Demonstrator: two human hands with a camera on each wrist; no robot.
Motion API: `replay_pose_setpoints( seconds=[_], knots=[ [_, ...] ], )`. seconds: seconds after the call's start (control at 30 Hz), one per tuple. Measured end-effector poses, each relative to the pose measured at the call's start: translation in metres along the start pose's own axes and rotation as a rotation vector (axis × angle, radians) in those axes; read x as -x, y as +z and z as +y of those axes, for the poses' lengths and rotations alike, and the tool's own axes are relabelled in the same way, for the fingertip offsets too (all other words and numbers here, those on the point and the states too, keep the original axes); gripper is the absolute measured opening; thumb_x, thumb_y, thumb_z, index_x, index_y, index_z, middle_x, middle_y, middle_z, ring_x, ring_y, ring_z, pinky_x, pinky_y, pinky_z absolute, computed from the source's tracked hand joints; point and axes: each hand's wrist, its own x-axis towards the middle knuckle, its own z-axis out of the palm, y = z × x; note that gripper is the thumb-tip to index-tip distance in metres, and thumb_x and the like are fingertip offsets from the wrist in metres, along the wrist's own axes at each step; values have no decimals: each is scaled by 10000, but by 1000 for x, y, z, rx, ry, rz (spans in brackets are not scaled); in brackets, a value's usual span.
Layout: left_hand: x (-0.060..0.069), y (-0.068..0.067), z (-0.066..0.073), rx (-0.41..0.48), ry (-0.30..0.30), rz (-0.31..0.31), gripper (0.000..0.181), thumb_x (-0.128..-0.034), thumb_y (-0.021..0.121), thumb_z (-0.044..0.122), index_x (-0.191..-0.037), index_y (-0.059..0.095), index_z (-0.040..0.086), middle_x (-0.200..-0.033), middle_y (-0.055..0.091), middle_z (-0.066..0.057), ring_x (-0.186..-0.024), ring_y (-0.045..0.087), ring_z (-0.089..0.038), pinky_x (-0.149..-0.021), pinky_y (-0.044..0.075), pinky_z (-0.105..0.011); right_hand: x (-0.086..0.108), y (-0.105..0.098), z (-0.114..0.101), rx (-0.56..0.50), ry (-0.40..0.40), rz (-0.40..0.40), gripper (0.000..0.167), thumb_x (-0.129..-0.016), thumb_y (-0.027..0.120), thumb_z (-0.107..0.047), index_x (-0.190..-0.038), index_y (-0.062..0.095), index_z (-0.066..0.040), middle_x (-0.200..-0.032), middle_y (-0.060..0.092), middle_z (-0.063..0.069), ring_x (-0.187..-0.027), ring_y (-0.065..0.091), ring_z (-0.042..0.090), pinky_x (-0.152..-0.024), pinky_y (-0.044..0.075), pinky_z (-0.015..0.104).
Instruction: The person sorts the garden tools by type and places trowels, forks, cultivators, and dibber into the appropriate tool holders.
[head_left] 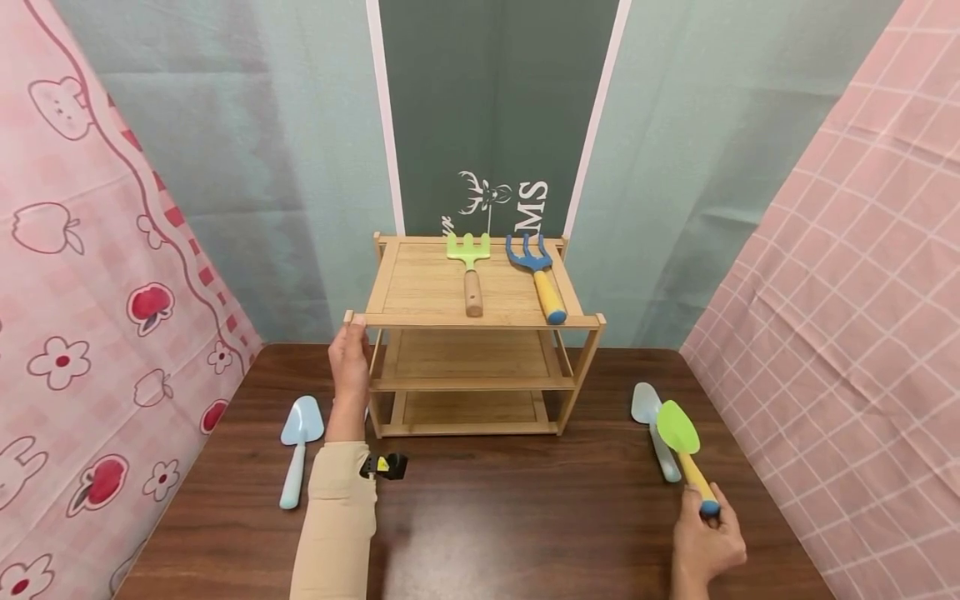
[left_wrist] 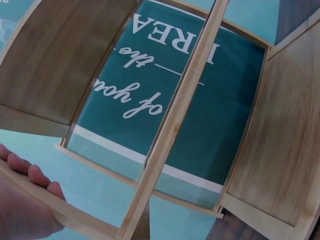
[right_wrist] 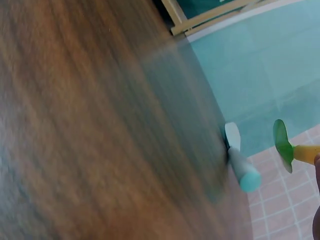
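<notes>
A three-level wooden rack stands at the back of the table. My left hand grips its front left upright; in the left wrist view the fingers curl round a wooden bar. At the right, my right hand holds a green shovel by its yellow handle, its blade over a pale blue-grey shovel on the table. On the rack's top lie a green rake with a wooden handle and a blue rake with a yellow handle.
A light blue shovel lies on the dark wooden table at the left, beside my left forearm. Pink patterned cloth hangs at the left, pink checked cloth at the right, and a green curtain behind the rack.
</notes>
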Motion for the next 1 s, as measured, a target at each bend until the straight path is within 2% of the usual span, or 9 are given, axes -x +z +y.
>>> replay_pose_setpoints(
  seconds=[0.03, 0.17, 0.37, 0.5, 0.6, 0.63, 0.73, 0.9, 1.0],
  knots=[
    [0, 0, 0, 2, -1, 0, 442, -947, 489, 236, -753, 370, -143, -566, 321, 36, -530, 282, -104, -562, 250, -269, 0, 1, -1, -54, 10, -4, 234, -717, 734, -127, -903, 731, 14, -746, 633, -182, -620, 562, -121, -558, 407, 50],
    [-1, 0, -1, 10, -6, 8, 424, -944, 499, 250, -714, 377, -84, -567, 315, 30, -531, 280, -103, -566, 249, -269, 3, 3, -9, -136, 15, -21, 227, -713, 730, -67, -913, 718, 41, -771, 665, -118, -601, 587, -79, -544, 427, 68],
    [-1, 0, -2, 5, -8, 17, 417, -942, 497, 262, -717, 383, -71, -580, 309, -11, -535, 287, -116, -562, 245, -279, 6, 1, -24, -128, -29, -41, 205, -707, 746, -38, -889, 718, 52, -673, 621, -175, -493, 541, -78, -494, 398, 59],
    [-1, 0, 2, 19, -20, 6, 426, -944, 490, 228, -754, 367, -134, -587, 310, -48, -538, 292, -116, -557, 247, -275, 7, 1, -32, -185, -84, -53, 177, -703, 729, 15, -870, 712, 69, -612, 605, -143, -463, 539, -64, -462, 396, 70],
    [2, 2, 9, 22, -13, -4, 421, -943, 479, 198, -775, 357, -169, -590, 307, -78, -541, 295, -118, -563, 251, -275, 9, 0, -36, -242, -151, -73, 176, -713, 699, 44, -883, 700, 89, -665, 635, -105, -520, 588, -36, -474, 425, 92],
    [3, 2, 11, 19, -7, -8, 419, -943, 475, 190, -776, 353, -174, -591, 304, -84, -543, 294, -120, -567, 252, -276, 9, 1, -35, -290, -167, -73, 174, -711, 687, 64, -880, 691, 107, -690, 652, -76, -536, 601, -24, -479, 429, 94],
    [5, 3, 16, 12, 5, -13, 418, -941, 468, 188, -769, 350, -175, -580, 312, -55, -543, 295, -132, -570, 251, -281, 10, 0, -39, -315, -224, -90, 178, -720, 663, 69, -889, 682, 121, -742, 664, -49, -562, 614, -10, -486, 435, 99],
    [1, 0, 6, 10, 1, 1, 452, -942, 490, 239, -751, 359, -149, -561, 317, 41, -537, 285, -118, -565, 242, -292, 13, -4, -52, -334, -233, -105, 172, -706, 644, 106, -872, 673, 141, -738, 653, -29, -536, 593, -3, -474, 415, 82],
    [-1, 0, -2, 2, 16, 15, 462, -940, 501, 265, -743, 356, -128, -557, 310, 51, -531, 277, -111, -554, 235, -288, 16, -6, -62, -357, -258, -110, 168, -694, 622, 139, -856, 660, 165, -728, 643, -35, -515, 570, -16, -460, 390, 64]
  ],
)
